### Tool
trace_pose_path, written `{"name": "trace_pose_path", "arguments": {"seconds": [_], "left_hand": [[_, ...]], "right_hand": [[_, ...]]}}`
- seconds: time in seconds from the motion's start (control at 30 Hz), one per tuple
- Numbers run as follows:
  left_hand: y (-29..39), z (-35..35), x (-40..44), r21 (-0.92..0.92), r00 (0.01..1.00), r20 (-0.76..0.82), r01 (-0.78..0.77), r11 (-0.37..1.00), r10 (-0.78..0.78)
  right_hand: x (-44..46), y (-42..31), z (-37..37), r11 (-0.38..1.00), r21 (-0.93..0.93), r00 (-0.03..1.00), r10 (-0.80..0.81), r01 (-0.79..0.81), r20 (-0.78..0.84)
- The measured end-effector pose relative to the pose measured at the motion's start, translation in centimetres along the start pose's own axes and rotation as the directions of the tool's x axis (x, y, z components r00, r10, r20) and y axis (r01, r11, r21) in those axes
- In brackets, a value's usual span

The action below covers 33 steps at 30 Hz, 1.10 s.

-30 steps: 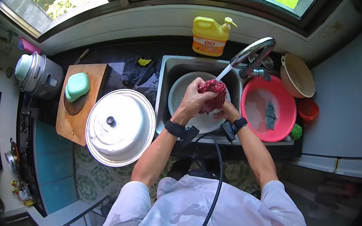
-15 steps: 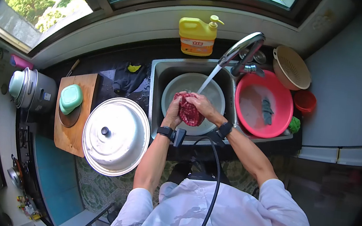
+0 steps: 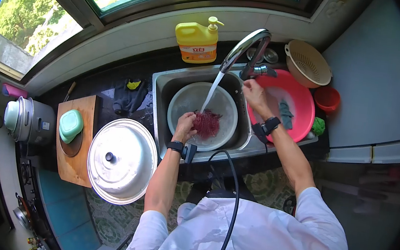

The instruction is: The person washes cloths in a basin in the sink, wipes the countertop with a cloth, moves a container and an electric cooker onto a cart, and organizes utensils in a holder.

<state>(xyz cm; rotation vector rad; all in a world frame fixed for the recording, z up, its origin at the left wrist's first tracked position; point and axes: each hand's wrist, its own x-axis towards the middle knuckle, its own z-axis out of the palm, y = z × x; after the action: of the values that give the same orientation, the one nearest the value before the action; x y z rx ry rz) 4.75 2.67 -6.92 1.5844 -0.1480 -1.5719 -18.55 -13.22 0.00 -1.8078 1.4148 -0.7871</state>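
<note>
A dark red, white-flecked, soft-looking thing (image 3: 207,125) lies spread in a pale round basin (image 3: 176,95) in the steel sink (image 3: 161,83); I cannot make out its kind. My left hand (image 3: 185,127) has its fingers closed on the left edge of it. Water runs from the chrome tap (image 3: 249,39) into the basin. My right hand (image 3: 255,94) is raised between the sink and the pink basin (image 3: 306,100), just below the tap lever (image 3: 267,71). Its fingers are curled, and nothing shows in them.
A grey-green cloth (image 3: 286,115) sits in the pink basin. Behind the sink stand a yellow pump bottle (image 3: 197,43) and a beige colander (image 3: 310,63), with a red bowl (image 3: 327,99) at right. To the left are a large metal lid (image 3: 124,165) and a cutting board (image 3: 72,165).
My right hand has let go of the red thing and moved up and right toward the tap. The red thing has gone from a bunch between both hands to spread out in the basin.
</note>
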Motion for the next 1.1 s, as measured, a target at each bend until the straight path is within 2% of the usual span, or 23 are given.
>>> {"name": "trace_pose_path", "arguments": {"seconds": [0.07, 0.13, 0.17, 0.2, 0.23, 0.27, 0.37, 0.43, 0.47, 0.53, 0.57, 0.63, 0.77, 0.83, 0.87, 0.93, 1.0, 1.07, 1.1], "left_hand": [[0.1, 0.3, 0.5, -0.004, 0.998, 0.046, -0.052, 0.999, 0.052], [1.3, 1.8, -0.6, 0.011, 0.998, 0.002, -0.066, 0.998, 0.066], [1.6, 2.2, -0.5, -0.097, 0.997, 0.036, -0.063, 0.993, 0.067], [1.9, 2.6, -0.4, -0.203, 0.995, 0.069, -0.056, 0.978, 0.072], [2.1, 3.1, -0.4, -0.245, 0.993, 0.076, -0.065, 0.967, 0.086], [2.3, 3.5, -0.3, -0.241, 0.993, 0.077, -0.064, 0.968, 0.085], [1.9, 3.7, 0.6, -0.307, 0.992, 0.099, -0.040, 0.951, 0.074], [1.8, 3.6, 0.6, -0.347, 0.995, 0.074, -0.033, 0.937, 0.062], [1.6, 3.5, 0.5, -0.345, 0.995, 0.075, -0.032, 0.938, 0.061], [1.2, 2.9, 0.1, -0.301, 0.999, -0.037, -0.044, 0.953, 0.035], [1.0, 2.5, -0.1, -0.301, 0.999, -0.040, -0.043, 0.953, 0.032], [0.7, 1.8, -0.3, -0.305, 0.999, -0.040, -0.034, 0.952, 0.023], [0.1, 1.7, -1.0, -0.282, 0.999, -0.047, -0.003, 0.959, -0.011], [-0.3, 2.5, -0.9, -0.243, 1.000, -0.008, 0.024, 0.970, -0.026], [-0.5, 3.3, -0.8, -0.233, 0.999, 0.009, 0.037, 0.972, -0.036], [-0.3, 5.0, -1.3, -0.231, 0.999, 0.042, 0.035, 0.972, -0.026], [0.0, 6.9, -2.1, -0.241, 0.994, 0.108, 0.040, 0.970, -0.014], [0.6, 9.4, -3.0, -0.245, 0.953, 0.300, 0.031, 0.969, 0.046], [0.7, 10.7, -3.0, -0.238, 0.927, 0.370, 0.031, 0.971, 0.061]], "right_hand": [[1.0, 0.6, -2.5, 0.999, 0.047, 0.991, 0.001, 0.006, -0.136], [2.6, 2.8, -4.0, 0.998, -0.042, 0.942, -0.058, 0.047, -0.330], [3.1, 3.5, -4.7, 0.998, -0.043, 0.942, -0.057, 0.046, -0.330], [3.4, 3.7, -5.4, 0.995, -0.095, 0.909, -0.057, 0.020, -0.414], [3.6, 3.6, -6.0, 0.990, -0.143, 0.866, -0.062, -0.010, -0.495], [3.9, 3.9, -6.4, 0.990, -0.141, 0.866, -0.060, -0.013, -0.497], [4.7, 5.1, -6.6, 0.970, -0.222, 0.896, -0.015, -0.094, -0.443], [4.7, 5.4, -6.7, 0.956, -0.289, 0.956, -0.034, -0.054, -0.293], [4.9, 5.5, -6.8, 0.956, -0.289, 0.955, -0.032, -0.057, -0.295], [5.1, 5.7, -7.0, 0.972, -0.233, 0.964, -0.029, -0.035, -0.264], [4.9, 5.9, -6.9, 0.972, -0.232, 0.965, -0.027, -0.036, -0.261], [4.8, 6.3, -6.6, 0.951, -0.310, 0.944, -0.122, 0.022, -0.306], [3.7, 5.5, -5.9, 0.955, -0.297, 0.941, -0.096, -0.005, -0.324], [1.4, 2.3, -7.0, 0.999, 0.012, 0.993, 0.041, -0.039, -0.107], [0.9, 2.7, -8.1, 0.999, 0.004, 0.991, 0.054, -0.054, -0.122], [0.3, 3.6, -10.1, 0.960, 0.244, 0.984, 0.107, -0.139, 0.141], [-0.7, 5.1, -11.8, 0.960, 0.204, 0.979, 0.173, -0.192, 0.111], [-1.5, 8.3, -13.3, 0.921, -0.005, 0.913, 0.386, -0.388, 0.135], [-2.0, 9.7, -13.9, 0.918, -0.004, 0.910, 0.393, -0.396, 0.130]]}}
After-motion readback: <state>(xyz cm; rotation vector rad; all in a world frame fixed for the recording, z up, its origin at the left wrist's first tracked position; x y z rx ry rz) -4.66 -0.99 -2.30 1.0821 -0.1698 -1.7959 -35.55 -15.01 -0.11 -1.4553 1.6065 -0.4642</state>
